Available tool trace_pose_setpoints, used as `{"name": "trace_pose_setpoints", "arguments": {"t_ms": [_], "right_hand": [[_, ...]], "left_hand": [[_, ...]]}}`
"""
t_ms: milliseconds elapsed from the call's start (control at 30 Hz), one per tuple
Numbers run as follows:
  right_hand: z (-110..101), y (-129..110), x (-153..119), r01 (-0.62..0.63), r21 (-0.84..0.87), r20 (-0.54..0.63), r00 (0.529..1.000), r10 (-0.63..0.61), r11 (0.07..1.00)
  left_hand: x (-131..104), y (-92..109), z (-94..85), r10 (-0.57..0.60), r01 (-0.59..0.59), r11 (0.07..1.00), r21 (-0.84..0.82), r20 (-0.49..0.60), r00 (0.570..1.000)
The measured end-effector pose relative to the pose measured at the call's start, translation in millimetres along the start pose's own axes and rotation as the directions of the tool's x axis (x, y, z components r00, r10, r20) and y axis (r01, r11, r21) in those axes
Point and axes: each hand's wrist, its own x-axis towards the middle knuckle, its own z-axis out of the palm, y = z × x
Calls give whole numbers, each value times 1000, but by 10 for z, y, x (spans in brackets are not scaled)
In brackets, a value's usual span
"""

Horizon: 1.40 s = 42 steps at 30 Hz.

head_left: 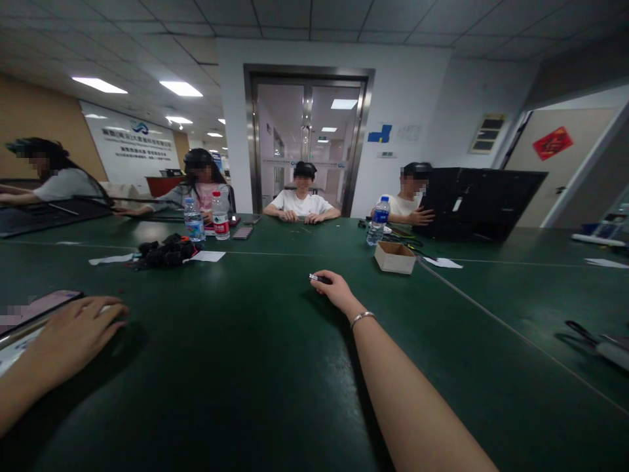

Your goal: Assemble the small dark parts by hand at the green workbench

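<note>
With our right hand (pixel 338 290) we are pinching a small silver-tipped object (pixel 314 278) above the desk (pixel 236 367), probably gripping one end to leave the tip clear. Our left hand (pixel 81 328) is lying palm-down, fingers loosely extended, beside a phone-like device (pixel 54 302), perhaps for support.

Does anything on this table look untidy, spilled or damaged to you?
Mainly the black heap on the table, near the sheets of paper: it looks jumbled, not laid out neatly. I see no spill or clear damage. The small object in the right hand is too small to judge.
</note>
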Motion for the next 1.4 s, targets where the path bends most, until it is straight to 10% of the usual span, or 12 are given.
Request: {"name": "trace_pose_setpoints", "arguments": {"t_ms": [233,433,567,700,1133,1400], "right_hand": [[20,-17,12,-13,-41,1,1000,13,999],[33,-29,-11,20,-181,-34,999,-27,983],[57,-22,-6,41,-226,-43,998,-52,973],[70,32,30,89,-242,-52,993,-105,966],[-22,17,39,-38,236,57,998,25,971],[-50,-12,-18,-62,320,126,992,22,946]], "left_hand": [[163,601,-108,369,-353,925,137,-112,923],[734,1881,89,482,-490,865,-109,-87,872],[1117,2889,335,210,-157,770,-618,12,978],[1342,3544,548,20,90,377,-922,105,994],[1354,3567,496,49,119,215,-969,132,990],[1293,3523,353,-14,150,490,-859,165,986]]}}
